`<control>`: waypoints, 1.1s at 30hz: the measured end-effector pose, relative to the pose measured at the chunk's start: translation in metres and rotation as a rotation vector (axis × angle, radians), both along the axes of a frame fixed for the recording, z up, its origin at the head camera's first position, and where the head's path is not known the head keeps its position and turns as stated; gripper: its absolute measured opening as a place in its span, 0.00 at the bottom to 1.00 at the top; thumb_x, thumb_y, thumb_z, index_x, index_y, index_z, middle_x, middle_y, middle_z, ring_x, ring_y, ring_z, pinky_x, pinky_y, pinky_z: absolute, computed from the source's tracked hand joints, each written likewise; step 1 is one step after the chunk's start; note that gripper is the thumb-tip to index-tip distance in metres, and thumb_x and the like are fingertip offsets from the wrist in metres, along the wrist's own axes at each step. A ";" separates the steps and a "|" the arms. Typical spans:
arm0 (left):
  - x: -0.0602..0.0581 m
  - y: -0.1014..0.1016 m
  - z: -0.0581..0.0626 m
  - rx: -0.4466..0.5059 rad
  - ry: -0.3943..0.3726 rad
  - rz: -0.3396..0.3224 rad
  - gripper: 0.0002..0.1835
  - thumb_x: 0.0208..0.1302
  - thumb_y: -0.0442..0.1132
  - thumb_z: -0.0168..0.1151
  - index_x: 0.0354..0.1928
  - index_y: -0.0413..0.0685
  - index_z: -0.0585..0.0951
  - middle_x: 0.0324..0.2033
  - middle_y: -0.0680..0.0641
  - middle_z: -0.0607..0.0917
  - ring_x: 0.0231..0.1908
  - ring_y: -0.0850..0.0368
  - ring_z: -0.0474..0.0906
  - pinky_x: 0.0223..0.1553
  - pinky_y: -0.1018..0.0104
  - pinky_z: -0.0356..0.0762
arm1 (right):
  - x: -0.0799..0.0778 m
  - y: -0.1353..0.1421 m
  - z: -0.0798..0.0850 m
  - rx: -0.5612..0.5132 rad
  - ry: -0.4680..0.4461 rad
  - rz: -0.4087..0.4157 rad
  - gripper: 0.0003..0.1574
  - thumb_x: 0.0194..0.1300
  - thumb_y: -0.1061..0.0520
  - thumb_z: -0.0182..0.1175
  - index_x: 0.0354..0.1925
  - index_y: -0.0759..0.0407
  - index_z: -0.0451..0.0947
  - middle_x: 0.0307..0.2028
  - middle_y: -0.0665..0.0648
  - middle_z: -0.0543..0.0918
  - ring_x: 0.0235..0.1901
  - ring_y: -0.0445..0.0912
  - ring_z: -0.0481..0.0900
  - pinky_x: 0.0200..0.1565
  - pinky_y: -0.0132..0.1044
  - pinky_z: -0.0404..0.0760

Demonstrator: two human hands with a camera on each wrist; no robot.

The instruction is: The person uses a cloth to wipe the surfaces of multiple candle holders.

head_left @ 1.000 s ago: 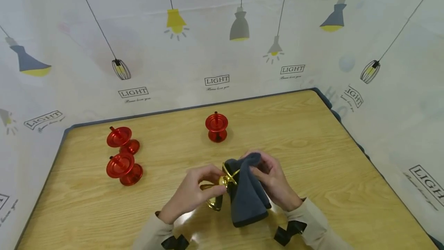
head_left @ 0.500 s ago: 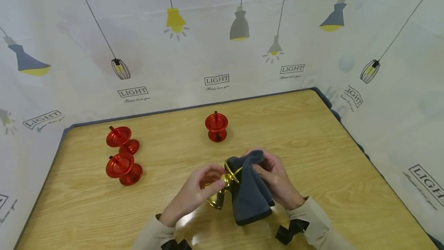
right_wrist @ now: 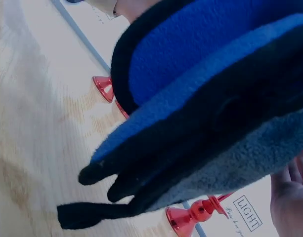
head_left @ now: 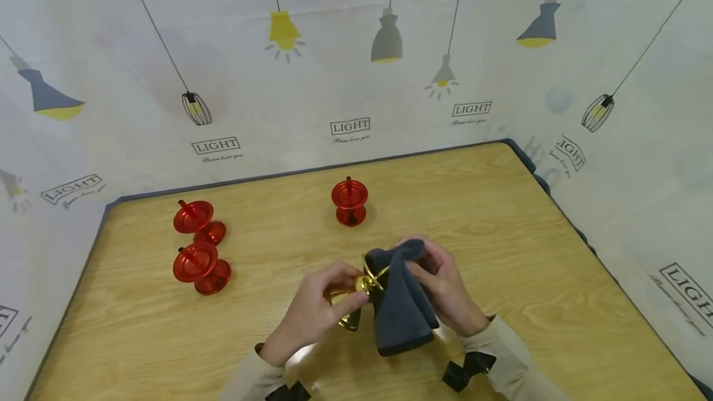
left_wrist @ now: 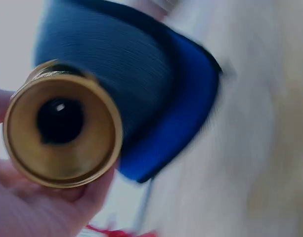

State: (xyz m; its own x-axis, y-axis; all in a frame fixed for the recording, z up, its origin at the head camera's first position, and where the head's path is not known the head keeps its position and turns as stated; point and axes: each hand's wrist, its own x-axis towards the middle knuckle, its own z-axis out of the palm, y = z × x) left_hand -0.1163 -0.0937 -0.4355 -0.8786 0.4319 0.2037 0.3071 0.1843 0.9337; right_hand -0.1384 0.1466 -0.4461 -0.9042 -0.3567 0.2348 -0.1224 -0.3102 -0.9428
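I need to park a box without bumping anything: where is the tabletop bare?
Bare table lies right of the right hand, out to the right edge, and between the two red stands at left and the lone red stand. Crowded: the near middle, where the left hand holds the gold stand and the right hand the dark cloth.

- Gold object (head_left: 365, 284): partly covered by cloth (head_left: 402, 308).
- Right grip (head_left: 444, 286): some fingers hidden behind cloth.
- Surface (head_left: 473, 215): near edge cut off in head view; blurred in left wrist view.
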 end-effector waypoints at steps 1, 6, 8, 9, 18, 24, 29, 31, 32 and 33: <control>-0.002 -0.001 0.000 0.070 -0.116 -0.059 0.13 0.69 0.38 0.66 0.47 0.34 0.81 0.33 0.50 0.87 0.34 0.67 0.82 0.40 0.72 0.82 | 0.000 0.001 0.000 0.000 -0.004 0.013 0.15 0.75 0.67 0.53 0.56 0.58 0.77 0.53 0.51 0.81 0.52 0.42 0.81 0.51 0.34 0.82; -0.006 -0.003 -0.006 0.431 -0.641 -0.344 0.11 0.74 0.40 0.53 0.43 0.39 0.80 0.30 0.52 0.85 0.31 0.65 0.80 0.37 0.71 0.80 | 0.001 0.004 0.002 0.013 0.008 0.059 0.16 0.75 0.67 0.51 0.55 0.57 0.78 0.53 0.52 0.81 0.54 0.43 0.80 0.54 0.35 0.81; -0.007 -0.002 -0.007 0.504 -0.773 -0.393 0.11 0.74 0.42 0.52 0.43 0.44 0.80 0.32 0.51 0.88 0.33 0.62 0.84 0.41 0.68 0.83 | 0.000 0.004 0.002 0.023 0.023 0.062 0.16 0.75 0.67 0.50 0.55 0.57 0.78 0.53 0.52 0.81 0.54 0.43 0.80 0.55 0.35 0.81; -0.007 -0.002 -0.007 0.508 -0.796 -0.387 0.12 0.74 0.43 0.52 0.44 0.44 0.81 0.33 0.51 0.88 0.33 0.61 0.85 0.41 0.68 0.83 | 0.000 0.005 0.002 0.026 0.029 0.062 0.16 0.75 0.67 0.50 0.55 0.58 0.78 0.53 0.53 0.80 0.54 0.44 0.80 0.55 0.36 0.81; 0.008 0.010 -0.001 -0.278 0.442 0.187 0.23 0.59 0.40 0.75 0.53 0.40 0.80 0.42 0.49 0.86 0.42 0.58 0.84 0.44 0.62 0.85 | 0.001 0.001 0.002 -0.006 -0.041 -0.061 0.14 0.75 0.66 0.54 0.56 0.59 0.76 0.50 0.51 0.83 0.48 0.42 0.82 0.47 0.33 0.84; 0.013 0.017 -0.002 -0.535 0.805 0.341 0.25 0.49 0.39 0.81 0.48 0.42 0.82 0.39 0.47 0.85 0.37 0.55 0.83 0.40 0.61 0.85 | -0.001 -0.004 0.001 -0.027 -0.048 -0.084 0.15 0.74 0.66 0.56 0.56 0.63 0.76 0.49 0.51 0.83 0.47 0.42 0.82 0.46 0.33 0.84; 0.011 0.010 0.002 -0.263 0.417 0.169 0.19 0.57 0.37 0.76 0.49 0.42 0.81 0.39 0.48 0.87 0.37 0.61 0.85 0.40 0.67 0.86 | -0.002 -0.001 0.002 -0.002 0.013 -0.011 0.14 0.74 0.67 0.54 0.56 0.63 0.76 0.51 0.52 0.83 0.49 0.42 0.82 0.49 0.33 0.83; 0.008 0.005 0.004 -0.111 0.146 0.051 0.16 0.63 0.39 0.72 0.50 0.40 0.81 0.39 0.49 0.88 0.38 0.64 0.85 0.41 0.69 0.85 | -0.003 0.002 0.002 0.007 0.033 0.024 0.15 0.74 0.68 0.53 0.55 0.60 0.77 0.51 0.52 0.83 0.51 0.43 0.82 0.52 0.34 0.82; 0.006 0.002 0.004 -0.033 0.005 -0.010 0.16 0.66 0.39 0.69 0.51 0.37 0.81 0.38 0.50 0.87 0.36 0.66 0.84 0.39 0.71 0.83 | -0.003 0.003 0.003 0.014 0.041 0.036 0.15 0.74 0.68 0.52 0.55 0.60 0.78 0.51 0.52 0.83 0.52 0.43 0.82 0.53 0.35 0.82; 0.004 0.000 0.004 0.033 -0.123 -0.064 0.17 0.69 0.40 0.66 0.52 0.33 0.80 0.36 0.52 0.87 0.34 0.68 0.82 0.37 0.73 0.81 | -0.003 0.003 0.003 0.021 0.051 0.051 0.15 0.75 0.68 0.51 0.55 0.61 0.78 0.51 0.52 0.83 0.52 0.44 0.82 0.55 0.36 0.81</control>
